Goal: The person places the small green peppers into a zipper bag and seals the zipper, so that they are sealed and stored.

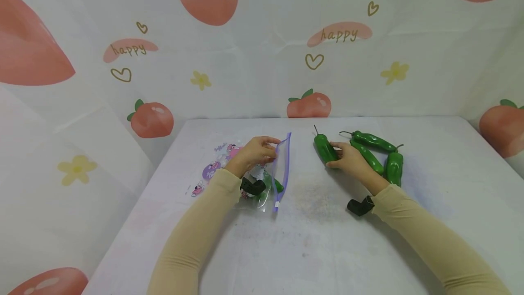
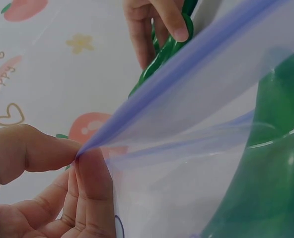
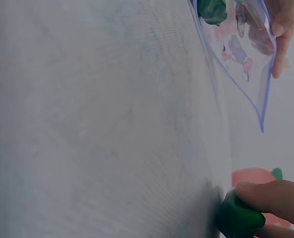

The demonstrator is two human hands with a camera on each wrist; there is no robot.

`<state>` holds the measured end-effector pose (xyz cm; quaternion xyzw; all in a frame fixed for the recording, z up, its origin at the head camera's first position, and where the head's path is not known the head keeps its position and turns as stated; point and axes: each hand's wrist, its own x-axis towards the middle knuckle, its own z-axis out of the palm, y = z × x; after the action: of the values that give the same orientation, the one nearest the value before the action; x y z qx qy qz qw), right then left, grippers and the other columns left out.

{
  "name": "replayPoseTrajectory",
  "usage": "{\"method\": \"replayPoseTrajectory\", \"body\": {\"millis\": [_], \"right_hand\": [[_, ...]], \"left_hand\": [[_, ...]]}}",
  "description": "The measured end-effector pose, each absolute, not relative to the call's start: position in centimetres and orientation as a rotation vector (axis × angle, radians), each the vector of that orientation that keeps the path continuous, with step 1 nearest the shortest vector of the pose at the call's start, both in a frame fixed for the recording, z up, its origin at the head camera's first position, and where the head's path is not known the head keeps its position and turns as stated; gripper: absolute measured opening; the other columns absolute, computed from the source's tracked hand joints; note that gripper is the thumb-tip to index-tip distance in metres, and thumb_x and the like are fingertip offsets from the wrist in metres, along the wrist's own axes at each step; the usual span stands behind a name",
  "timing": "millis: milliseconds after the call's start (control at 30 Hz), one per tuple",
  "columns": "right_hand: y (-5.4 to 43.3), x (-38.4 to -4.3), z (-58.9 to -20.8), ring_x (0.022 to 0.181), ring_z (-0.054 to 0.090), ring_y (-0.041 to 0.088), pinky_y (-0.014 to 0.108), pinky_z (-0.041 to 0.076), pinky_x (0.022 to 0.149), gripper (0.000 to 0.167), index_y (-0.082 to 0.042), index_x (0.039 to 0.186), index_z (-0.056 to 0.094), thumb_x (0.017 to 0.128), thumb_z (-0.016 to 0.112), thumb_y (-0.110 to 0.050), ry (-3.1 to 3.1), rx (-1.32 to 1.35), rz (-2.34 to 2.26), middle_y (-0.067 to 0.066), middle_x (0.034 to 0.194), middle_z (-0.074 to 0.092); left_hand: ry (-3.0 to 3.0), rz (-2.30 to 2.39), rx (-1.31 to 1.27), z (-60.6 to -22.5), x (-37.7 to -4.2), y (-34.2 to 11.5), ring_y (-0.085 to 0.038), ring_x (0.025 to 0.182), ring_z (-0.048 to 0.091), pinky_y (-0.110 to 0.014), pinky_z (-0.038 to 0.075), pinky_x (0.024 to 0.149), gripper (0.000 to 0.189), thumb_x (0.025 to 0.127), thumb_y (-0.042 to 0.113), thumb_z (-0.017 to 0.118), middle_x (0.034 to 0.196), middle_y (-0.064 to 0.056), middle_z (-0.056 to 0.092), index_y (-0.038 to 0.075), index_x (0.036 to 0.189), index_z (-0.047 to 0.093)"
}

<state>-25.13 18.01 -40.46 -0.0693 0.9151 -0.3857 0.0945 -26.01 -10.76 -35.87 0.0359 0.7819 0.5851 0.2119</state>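
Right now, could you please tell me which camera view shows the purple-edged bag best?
The head view: the bag lies wholly in frame, though the left hand covers part. The left wrist view crops it closely around the pinched edge; the right wrist view shows its open mouth, cropped at the top.

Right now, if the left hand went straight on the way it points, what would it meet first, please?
Probably the free purple bag edge opposite the pinched one; further on lies the green pepper in the right hand, though depth is hard to judge.
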Motion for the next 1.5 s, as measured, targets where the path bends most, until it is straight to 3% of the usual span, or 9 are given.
{"method": "replayPoseTrajectory", "body": {"millis": [333,567,800,1033,1300,1500], "right_hand": [[18.32,-25.02,-40.21,0.129,0.043,0.048,0.054,0.039,0.104,0.073,0.009,0.143,0.037,0.083,0.074,-0.007,2.708,-0.299,-1.175,0.031,0.144,0.040],[18.41,-24.93,-40.23,0.128,0.044,0.047,0.053,0.043,0.101,0.071,0.005,0.144,0.039,0.084,0.073,-0.008,2.686,-0.263,-1.188,0.029,0.146,0.038],[18.55,-24.86,-40.27,0.127,0.046,0.046,0.053,0.043,0.101,0.068,0.005,0.143,0.040,0.085,0.072,-0.010,2.682,-0.245,-1.191,0.030,0.143,0.041],[18.74,-24.91,-40.29,0.124,0.050,0.046,0.052,0.045,0.099,0.064,0.003,0.142,0.044,0.086,0.072,-0.011,2.695,-0.251,-1.176,0.030,0.139,0.046],[18.79,-24.78,-40.08,0.119,0.054,0.045,0.052,0.046,0.096,0.060,-0.001,0.140,0.049,0.086,0.072,-0.012,2.724,-0.256,-1.150,0.028,0.139,0.048],[18.76,-24.78,-40.11,0.118,0.055,0.044,0.051,0.048,0.095,0.057,-0.002,0.139,0.050,0.087,0.071,-0.014,2.733,-0.252,-1.148,0.028,0.138,0.048]], "left_hand": [[2.174,1.611,0.088,-35.74,-25.98,-10.73,-0.013,0.074,0.057,-0.022,0.049,0.067,0.050,0.086,-0.006,0.060,0.120,-0.025,0.055,0.002,0.135,0.053],[2.175,1.608,0.090,-35.77,-25.96,-10.77,-0.013,0.075,0.056,-0.023,0.050,0.068,0.049,0.086,-0.006,0.061,0.108,-0.018,0.057,0.002,0.134,0.053],[2.199,1.589,0.069,-35.89,-26.01,-10.76,-0.014,0.077,0.058,-0.023,0.050,0.070,0.047,0.087,-0.005,0.061,0.116,-0.020,0.058,0.004,0.133,0.055],[2.200,1.593,0.066,-35.89,-26.05,-10.72,-0.013,0.075,0.058,-0.025,0.050,0.070,0.048,0.086,-0.005,0.062,0.105,-0.012,0.058,0.004,0.132,0.056],[2.204,1.593,0.076,-35.90,-26.05,-10.77,-0.013,0.075,0.059,-0.025,0.049,0.069,0.047,0.086,-0.004,0.062,0.113,-0.019,0.059,0.005,0.132,0.056],[2.199,1.596,0.079,-35.86,-26.02,-10.77,-0.013,0.075,0.058,-0.026,0.049,0.069,0.048,0.086,-0.005,0.062,0.104,-0.012,0.058,0.004,0.133,0.056]]}}
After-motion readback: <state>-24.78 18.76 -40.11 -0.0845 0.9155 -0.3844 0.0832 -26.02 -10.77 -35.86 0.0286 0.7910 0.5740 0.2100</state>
